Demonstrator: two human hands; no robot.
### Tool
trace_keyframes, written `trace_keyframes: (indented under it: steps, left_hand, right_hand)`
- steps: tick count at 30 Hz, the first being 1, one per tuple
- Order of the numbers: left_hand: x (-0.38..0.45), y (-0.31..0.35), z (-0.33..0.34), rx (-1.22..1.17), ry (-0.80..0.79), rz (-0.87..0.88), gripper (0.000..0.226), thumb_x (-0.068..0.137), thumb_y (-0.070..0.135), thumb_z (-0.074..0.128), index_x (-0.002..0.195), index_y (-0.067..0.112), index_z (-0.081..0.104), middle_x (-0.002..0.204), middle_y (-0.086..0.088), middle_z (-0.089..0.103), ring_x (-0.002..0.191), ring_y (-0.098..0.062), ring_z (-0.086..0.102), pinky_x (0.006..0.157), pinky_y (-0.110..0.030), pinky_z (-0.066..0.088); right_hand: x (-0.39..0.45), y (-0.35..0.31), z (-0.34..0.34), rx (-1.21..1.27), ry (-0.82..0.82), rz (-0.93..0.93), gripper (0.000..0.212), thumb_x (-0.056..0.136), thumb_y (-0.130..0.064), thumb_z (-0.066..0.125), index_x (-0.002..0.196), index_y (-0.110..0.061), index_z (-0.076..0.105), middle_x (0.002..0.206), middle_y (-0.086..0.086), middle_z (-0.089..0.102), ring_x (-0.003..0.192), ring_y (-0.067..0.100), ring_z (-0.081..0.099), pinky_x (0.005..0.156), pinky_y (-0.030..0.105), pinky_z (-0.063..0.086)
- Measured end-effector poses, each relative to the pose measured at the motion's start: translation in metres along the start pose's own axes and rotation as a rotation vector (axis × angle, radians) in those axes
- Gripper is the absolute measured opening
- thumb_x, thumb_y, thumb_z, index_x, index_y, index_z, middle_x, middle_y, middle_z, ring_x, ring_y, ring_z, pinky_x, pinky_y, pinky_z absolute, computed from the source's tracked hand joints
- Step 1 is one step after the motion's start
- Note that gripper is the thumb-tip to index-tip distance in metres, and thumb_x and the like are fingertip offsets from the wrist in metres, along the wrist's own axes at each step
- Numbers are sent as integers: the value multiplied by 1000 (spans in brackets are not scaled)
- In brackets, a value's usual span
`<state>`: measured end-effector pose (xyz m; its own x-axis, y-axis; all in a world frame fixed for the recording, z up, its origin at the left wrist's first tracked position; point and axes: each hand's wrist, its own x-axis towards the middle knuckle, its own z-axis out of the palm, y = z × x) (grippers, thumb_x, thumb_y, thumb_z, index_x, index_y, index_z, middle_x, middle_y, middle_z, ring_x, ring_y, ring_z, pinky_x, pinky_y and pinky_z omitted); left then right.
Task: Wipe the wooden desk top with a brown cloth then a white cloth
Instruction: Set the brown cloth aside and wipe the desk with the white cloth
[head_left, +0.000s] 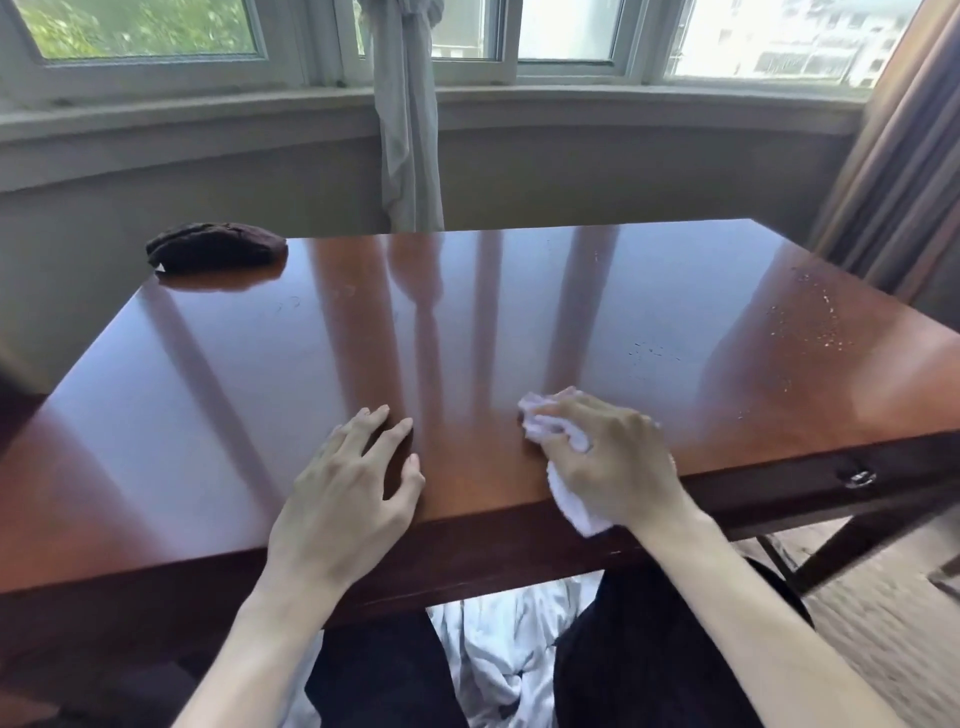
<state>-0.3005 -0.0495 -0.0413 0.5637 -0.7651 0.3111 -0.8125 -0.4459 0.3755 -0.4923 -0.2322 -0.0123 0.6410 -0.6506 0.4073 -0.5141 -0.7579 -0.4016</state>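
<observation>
At the near edge of the surface (519, 322), the right hand (613, 457) presses down on the white cloth (566, 483), its fingers curled round it. One end of the cloth hangs over the near edge. Its long way runs from that edge toward the middle. The left hand (353, 467) lies flat beside it, fingers spread and holding nothing. To wipe well, push the cloth out to the wet drops (810, 322) by the right edge. The brown cloth (215, 252) sits bunched on the far left corner.
</observation>
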Motion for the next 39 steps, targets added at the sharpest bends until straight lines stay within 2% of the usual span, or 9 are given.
trace_keyframes:
  steps: [4,10,13,17,20,24,27,34,39]
  left_hand:
    - [1,3,1,11,23,-10,48,96,51,44,139,34,58,149,12,48,143,-7,37,107,-41,46]
    - [-8,-17,-31,-162,-206,192,68,91,73,41,152,44,37,162,19,29,150,6,14,124,-31,22]
    - [-34,-46,-60,-53,-166,291,72,88,70,59,152,43,38,158,29,27,148,10,15,120,-13,13]
    - [-52,-61,-42,-33,39,217,62,81,68,66,132,33,66,143,23,53,138,3,44,105,-30,50]
    - [-47,-56,-34,-38,106,169,54,78,65,65,121,33,72,136,24,59,132,3,51,91,-33,57]
    - [-52,-55,-37,-67,110,164,55,77,63,68,124,34,71,138,23,58,133,2,50,101,-30,51]
    - [-50,-52,-36,-81,111,157,56,75,63,73,123,33,72,137,21,60,132,1,51,105,-32,50]
    - [-52,-50,-42,-71,82,98,54,79,57,58,124,31,71,136,29,55,132,7,47,102,-32,52]
    - [-55,-50,-45,-101,58,91,68,73,67,79,129,31,69,139,25,56,135,7,45,113,-20,37]
  right_hand:
    - [24,2,12,-89,48,136,35,88,-48,45,111,-49,70,113,-14,72,100,24,70,85,38,55]
    - [-32,-57,41,50,88,-356,34,85,-33,57,114,-36,74,113,-17,73,106,8,70,77,28,57]
    - [-23,-16,20,18,219,-250,24,99,-39,53,107,-36,75,109,-17,74,102,8,72,65,30,58]
    - [-25,-57,54,91,363,-248,35,102,-43,50,83,-29,76,88,-11,74,76,15,71,60,33,53]
    - [-30,-118,92,195,320,-356,29,97,-36,60,75,-24,74,78,-8,71,70,17,66,65,34,51]
    - [-33,-82,71,150,336,-446,15,94,-37,65,87,-32,78,89,-14,74,77,9,68,68,27,52]
    - [-33,-35,42,45,385,-335,13,95,-39,67,92,-35,79,93,-17,74,77,9,71,64,30,54]
    - [-35,-142,101,200,315,-424,22,93,-34,66,76,-21,72,78,-5,68,72,18,65,67,34,52]
    - [-33,-55,53,42,320,-233,26,94,-43,66,74,-28,71,78,-13,70,69,10,67,56,30,50]
